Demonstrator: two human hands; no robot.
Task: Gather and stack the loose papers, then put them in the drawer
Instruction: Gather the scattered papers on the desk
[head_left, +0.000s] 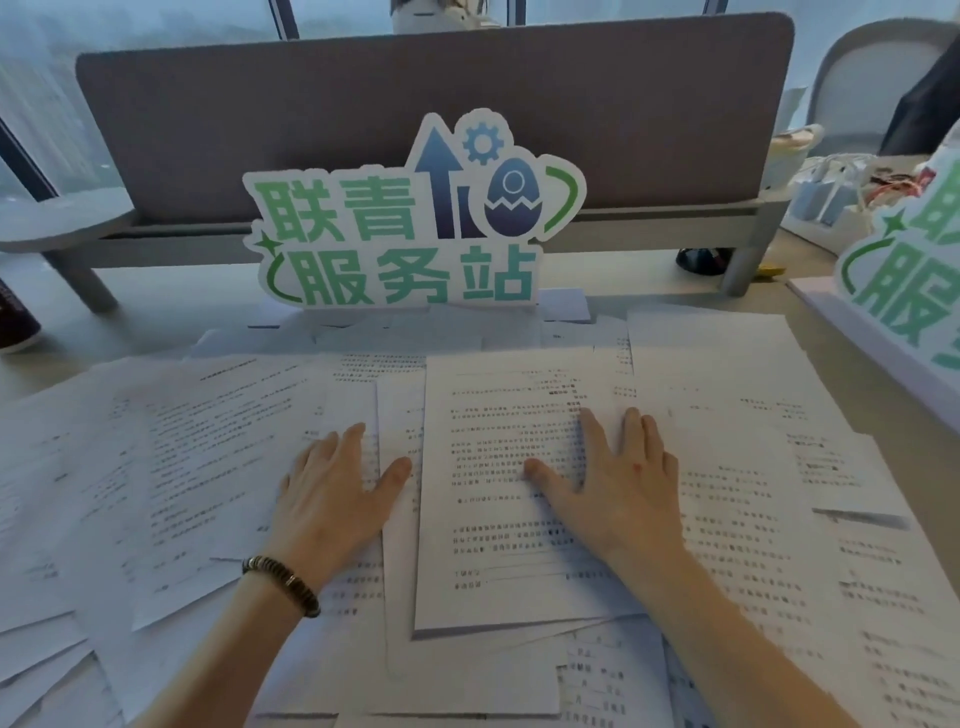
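Leftmost, loose papers lie fanned and overlapping across the bench, their long edges tilted. Left hand, bracelet at the wrist, rests flat with fingers straight on these sheets, just beside the central stack. Centre: top sheet, long axis running away from the person, printed lines crosswise. Right hand presses flat on it, fingers spread. Behind stands a green-lettered sign before a grey divider. Rightmost, more sheets overlap.
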